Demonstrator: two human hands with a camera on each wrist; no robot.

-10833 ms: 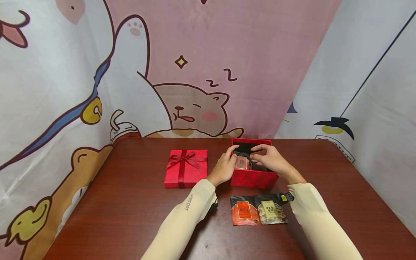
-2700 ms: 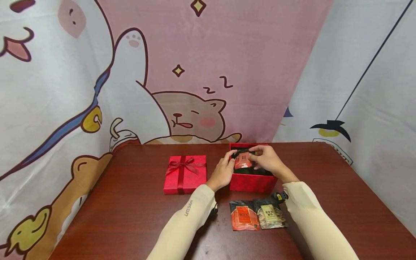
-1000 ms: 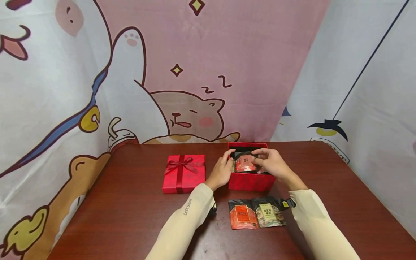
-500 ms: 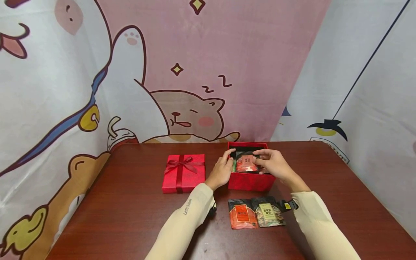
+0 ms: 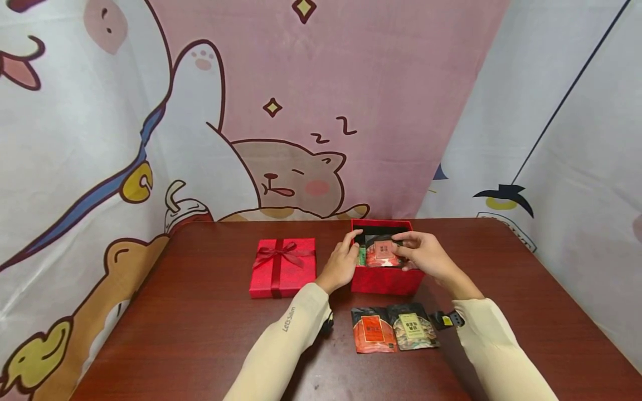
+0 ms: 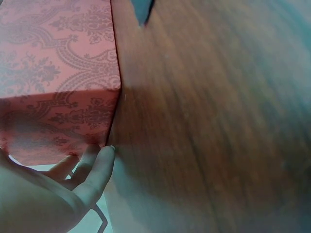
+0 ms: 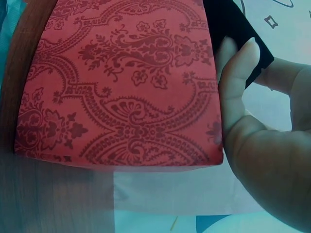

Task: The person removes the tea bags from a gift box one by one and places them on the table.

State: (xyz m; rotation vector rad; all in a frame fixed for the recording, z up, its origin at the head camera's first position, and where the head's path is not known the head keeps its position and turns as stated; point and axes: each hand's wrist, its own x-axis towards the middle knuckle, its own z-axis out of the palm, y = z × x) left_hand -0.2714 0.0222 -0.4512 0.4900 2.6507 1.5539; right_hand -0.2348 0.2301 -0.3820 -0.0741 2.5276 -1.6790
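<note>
In the head view, an open red gift box (image 5: 386, 280) stands toward the back of the table. My left hand (image 5: 342, 263) holds its left wall at the rim; in the left wrist view several fingers (image 6: 95, 177) press against the outside of the patterned box. My right hand (image 5: 423, 255) reaches over the right rim, and its thumb and fingers pinch the right edge of an orange-and-black food pouch (image 5: 383, 250) inside the box. Left of that pouch a strip of a green packet (image 5: 362, 255) shows. The right wrist view shows the thumb (image 7: 240, 63) bent over the box's edge.
The red box lid (image 5: 293, 273) with a ribbon bow lies left of the box. In front of the box, an orange pouch (image 5: 373, 331) and a pouch with a cream label (image 5: 412, 328) lie side by side. A patterned cloth (image 5: 401, 100) hangs behind the brown table (image 5: 190, 323).
The pouch inside the box was lifted and tilted earlier. Over the last second it has shifted right with my right hand, uncovering more green packet. My left hand has kept its place.
</note>
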